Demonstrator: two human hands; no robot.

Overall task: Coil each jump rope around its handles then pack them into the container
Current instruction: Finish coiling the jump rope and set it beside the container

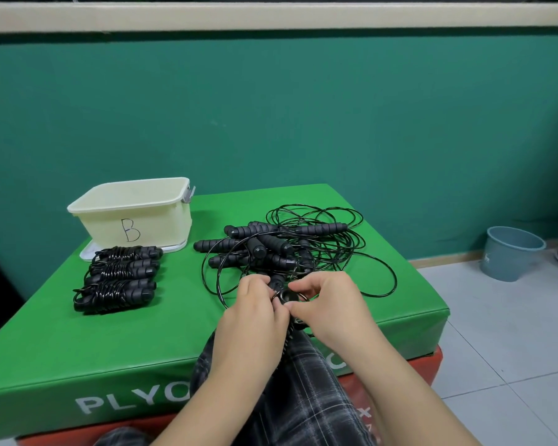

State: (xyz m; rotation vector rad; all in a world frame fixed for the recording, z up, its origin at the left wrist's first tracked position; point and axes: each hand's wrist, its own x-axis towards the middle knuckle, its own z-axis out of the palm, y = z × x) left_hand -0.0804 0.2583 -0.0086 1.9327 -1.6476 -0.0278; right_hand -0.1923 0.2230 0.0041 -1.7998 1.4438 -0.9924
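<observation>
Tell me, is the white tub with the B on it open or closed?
Open. The tub has no lid on top, its rim is bare, and a flat white lid seems to lie underneath it.

Left hand point(255, 312) and right hand point(327, 304) meet, fingers curled.

We sit before a green padded plyo box point(368, 304) that serves as our bench, its front face printed with white letters, stacked on an orange-red box point(427, 365) below. Behind it runs a teal wall point(303, 107) capped by a cream ledge point(271, 14). On the pale tiled floor point(512, 333) to the right stands a blue-grey bucket point(509, 254). Plaid trousers point(310, 397) cover our lap.
</observation>
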